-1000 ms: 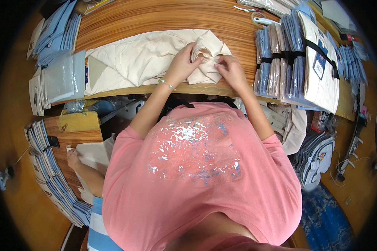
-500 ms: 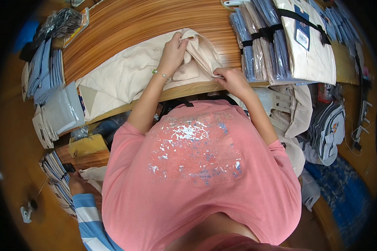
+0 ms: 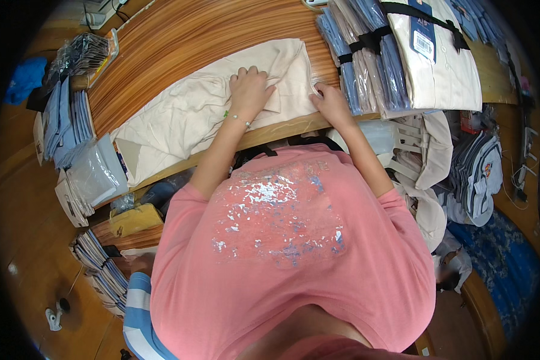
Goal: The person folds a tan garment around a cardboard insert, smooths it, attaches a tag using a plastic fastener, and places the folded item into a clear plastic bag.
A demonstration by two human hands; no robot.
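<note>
A long cream garment (image 3: 180, 102) lies across the wooden table in front of me, wrinkled on its left part and smoother at the right end. My left hand (image 3: 250, 93) rests palm down on its upper layer, fingers spread. At the garment's right edge, my right hand (image 3: 333, 107) has thumb and forefinger curled around the border of the cloth. The fingertips of that hand are partly hidden. A fold with a crease runs beside my left hand.
Bagged, folded shirts (image 3: 366, 60) stand in bundles at the right, beside a white packed shirt (image 3: 441, 66). Blue packed shirts (image 3: 63, 120) and a clear plastic bag (image 3: 96, 171) lie at the left. Another person's striped sleeve (image 3: 141, 315) shows at lower left.
My left hand has let go of the gathered upper edge and now lies flat on the cloth. The garment's right end has been spread flatter. My right hand stays by the edge.
</note>
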